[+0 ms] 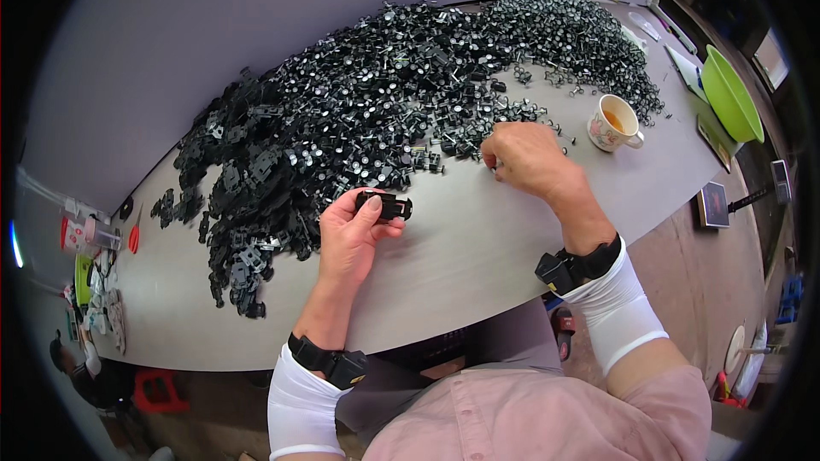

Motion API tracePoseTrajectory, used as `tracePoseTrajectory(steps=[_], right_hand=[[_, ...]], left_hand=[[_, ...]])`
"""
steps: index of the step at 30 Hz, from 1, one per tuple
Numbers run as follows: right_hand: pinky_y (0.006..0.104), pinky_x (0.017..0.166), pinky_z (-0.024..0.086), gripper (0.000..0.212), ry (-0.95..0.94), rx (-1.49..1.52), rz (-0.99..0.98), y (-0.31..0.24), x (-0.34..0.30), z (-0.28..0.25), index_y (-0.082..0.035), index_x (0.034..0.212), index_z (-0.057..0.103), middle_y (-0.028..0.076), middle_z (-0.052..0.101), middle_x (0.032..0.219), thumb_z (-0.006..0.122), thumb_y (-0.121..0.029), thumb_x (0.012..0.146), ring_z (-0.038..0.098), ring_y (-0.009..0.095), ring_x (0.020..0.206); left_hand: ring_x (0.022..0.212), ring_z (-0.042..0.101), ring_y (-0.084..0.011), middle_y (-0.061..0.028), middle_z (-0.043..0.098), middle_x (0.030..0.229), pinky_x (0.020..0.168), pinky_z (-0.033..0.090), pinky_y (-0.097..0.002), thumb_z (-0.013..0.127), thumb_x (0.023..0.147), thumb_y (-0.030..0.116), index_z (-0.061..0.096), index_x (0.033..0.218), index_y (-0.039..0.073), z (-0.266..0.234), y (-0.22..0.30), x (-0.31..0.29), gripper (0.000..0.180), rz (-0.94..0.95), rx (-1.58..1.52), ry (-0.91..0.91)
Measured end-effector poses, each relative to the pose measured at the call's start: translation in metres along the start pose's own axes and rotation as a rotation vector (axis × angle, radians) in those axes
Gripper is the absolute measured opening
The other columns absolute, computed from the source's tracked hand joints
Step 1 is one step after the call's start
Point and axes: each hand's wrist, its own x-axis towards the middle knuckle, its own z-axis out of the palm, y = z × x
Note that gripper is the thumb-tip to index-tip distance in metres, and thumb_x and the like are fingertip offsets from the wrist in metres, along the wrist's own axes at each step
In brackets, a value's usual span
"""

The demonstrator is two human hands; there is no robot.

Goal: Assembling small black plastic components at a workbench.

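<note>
My left hand (348,235) is closed on a small black plastic toy-car chassis (389,206), thumb on top, held just above the table (478,248). Its slots face up. My right hand (528,158) is at the near edge of a pile of small wheel-and-axle sets (401,85), black wheels with shiny silver hubs. The fingertips point down and are pressed together; whatever lies between them is too small to name. On the left, more black chassis pieces (252,179) form a heap that runs into the wheel sets. Smaller, silvery axle pieces (572,34) spread across the far right.
A patterned cup (613,124) of amber drink stands right of my right hand. A green basin (730,94) sits at the table's right edge. At the left end are an orange-handled tool (134,235) and a clear container (102,236). Another person (85,367) is at far left, near a red stool (160,390).
</note>
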Motion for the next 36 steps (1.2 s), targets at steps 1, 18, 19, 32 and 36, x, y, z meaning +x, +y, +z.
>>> tracePoseTrajectory(steps=[1, 18, 19, 32, 36], right_hand=[[0.0396, 0.066, 0.049, 0.012, -0.052, -0.024, 0.027, -0.002, 0.002, -0.002, -0.009, 0.075, 0.069, 0.009, 0.066, 0.083, 0.066, 0.000, 0.067, 0.064, 0.030, 0.081], [0.0282, 0.063, 0.049, 0.011, 0.338, 0.850, -0.342, -0.042, 0.013, 0.029, -0.002, 0.079, 0.068, 0.006, 0.064, 0.089, 0.072, 0.003, 0.070, 0.060, 0.013, 0.077], [0.0287, 0.064, 0.049, 0.014, 0.346, 0.873, -0.379, -0.046, 0.013, 0.031, -0.003, 0.079, 0.067, 0.006, 0.065, 0.090, 0.074, 0.003, 0.068, 0.060, 0.014, 0.079], [0.0380, 0.073, 0.049, 0.052, 0.386, 0.643, -0.539, -0.075, 0.006, 0.034, 0.000, 0.109, 0.053, 0.012, 0.059, 0.088, 0.073, 0.008, 0.061, 0.057, 0.030, 0.084], [0.0392, 0.072, 0.048, 0.052, 0.387, 0.596, -0.569, -0.077, 0.005, 0.035, 0.001, 0.107, 0.053, 0.012, 0.057, 0.086, 0.073, 0.008, 0.059, 0.055, 0.030, 0.081]], left_hand=[[0.070, 0.068, -0.0217, -0.0166, 0.067, 0.089, 0.058, 0.058, -0.0271, 0.060, 0.092, 0.011, 0.060, 0.099, -0.001, 0.001, 0.001, -0.001, 0.015, -0.002, -0.022, 0.010], [0.057, 0.056, -0.0135, -0.0086, 0.062, 0.079, 0.042, 0.038, -0.0207, 0.065, 0.087, 0.005, 0.052, 0.088, 0.006, -0.003, -0.002, -0.004, 0.013, -0.031, -0.089, 0.120], [0.058, 0.057, -0.0139, -0.0086, 0.062, 0.079, 0.042, 0.038, -0.0208, 0.065, 0.087, 0.005, 0.051, 0.088, 0.006, -0.003, -0.002, -0.003, 0.014, -0.046, -0.106, 0.110], [0.059, 0.058, -0.0124, -0.0074, 0.061, 0.079, 0.047, 0.042, -0.0209, 0.067, 0.086, 0.005, 0.050, 0.088, 0.004, 0.000, -0.005, -0.006, 0.017, -0.059, -0.101, 0.084], [0.060, 0.057, -0.0120, -0.0053, 0.060, 0.079, 0.047, 0.040, -0.0195, 0.068, 0.086, 0.008, 0.052, 0.090, 0.005, 0.005, -0.002, -0.009, 0.017, -0.094, -0.120, 0.085]])
